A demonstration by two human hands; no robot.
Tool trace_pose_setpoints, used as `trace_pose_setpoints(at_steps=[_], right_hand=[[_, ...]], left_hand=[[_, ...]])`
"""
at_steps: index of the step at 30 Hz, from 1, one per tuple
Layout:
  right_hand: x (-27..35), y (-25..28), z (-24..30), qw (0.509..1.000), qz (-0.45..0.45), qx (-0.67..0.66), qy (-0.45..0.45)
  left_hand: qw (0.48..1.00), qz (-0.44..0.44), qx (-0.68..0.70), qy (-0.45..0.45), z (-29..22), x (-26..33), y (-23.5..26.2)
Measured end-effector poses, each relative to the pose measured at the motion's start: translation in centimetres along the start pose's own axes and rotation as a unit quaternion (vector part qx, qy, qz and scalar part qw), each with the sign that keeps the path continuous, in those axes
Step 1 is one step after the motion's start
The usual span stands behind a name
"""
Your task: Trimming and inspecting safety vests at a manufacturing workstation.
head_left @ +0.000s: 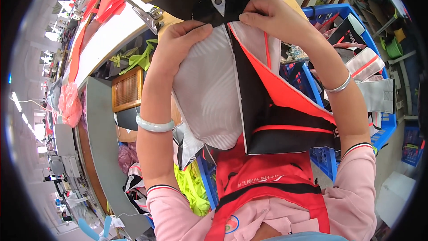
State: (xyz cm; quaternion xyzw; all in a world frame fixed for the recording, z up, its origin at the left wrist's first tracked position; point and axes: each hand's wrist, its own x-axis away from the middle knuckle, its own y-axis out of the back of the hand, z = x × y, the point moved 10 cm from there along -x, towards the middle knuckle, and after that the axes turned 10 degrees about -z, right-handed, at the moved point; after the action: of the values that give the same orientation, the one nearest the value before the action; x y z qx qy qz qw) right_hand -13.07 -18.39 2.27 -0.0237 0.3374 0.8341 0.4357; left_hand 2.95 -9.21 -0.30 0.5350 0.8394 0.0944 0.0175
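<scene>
Our left hand pinches the top edge of the grey, black and red fabric piece between thumb and fingers; our right hand pinches it farther right. It hangs before our red apron, left of the blue basket.

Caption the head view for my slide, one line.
Left hand and right hand hold the top edge of a grey, black and red fabric piece.

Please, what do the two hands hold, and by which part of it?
A grey, black and red cloth piece, held by its upper edge: the left hand toward the left end, the right hand farther right.
</scene>
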Motion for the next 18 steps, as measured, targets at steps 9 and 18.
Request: trace_pose_setpoints(at_steps=[9,18], right_hand=[[-0.7,0.4,0.0,1.0,0.003,-0.008,-0.014],[-0.2,4.3,-1.8,0.995,-0.044,-0.046,-0.079]], left_hand=[[0.999,-0.002,0.032,0.012,0.0,-0.8,0.0],[0.998,-0.029,0.051,0.027,0.4,-0.5,1.3]])
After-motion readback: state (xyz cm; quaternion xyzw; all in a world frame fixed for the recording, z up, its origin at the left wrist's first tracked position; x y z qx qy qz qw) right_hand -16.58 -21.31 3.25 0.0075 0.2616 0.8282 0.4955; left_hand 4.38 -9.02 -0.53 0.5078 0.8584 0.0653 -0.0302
